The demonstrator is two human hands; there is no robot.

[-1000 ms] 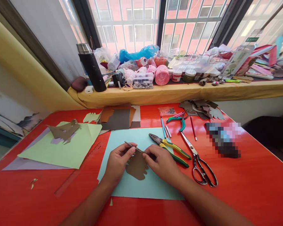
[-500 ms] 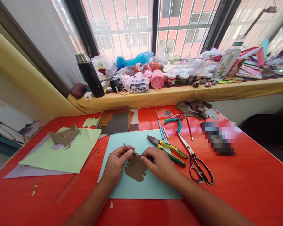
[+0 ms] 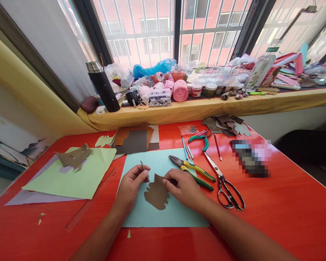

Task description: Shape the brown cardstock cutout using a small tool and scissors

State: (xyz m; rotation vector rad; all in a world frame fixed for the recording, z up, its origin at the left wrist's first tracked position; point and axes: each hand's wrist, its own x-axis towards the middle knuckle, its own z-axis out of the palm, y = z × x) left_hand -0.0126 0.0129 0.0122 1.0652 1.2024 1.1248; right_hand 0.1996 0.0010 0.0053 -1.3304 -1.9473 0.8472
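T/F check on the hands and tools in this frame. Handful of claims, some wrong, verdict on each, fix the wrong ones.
1. The left hand holds a slim grey rod. True.
2. The right hand grips the large scissors. False: it pinches the brown cutout; the large scissors lie on the red table.
3. The yellow-and-green pliers lie partly on the light blue sheet. True.
4. The black flask lies on the pale green sheet. False: it stands on the windowsill.
5. A red pencil lies beside the teal-handled pliers. True.
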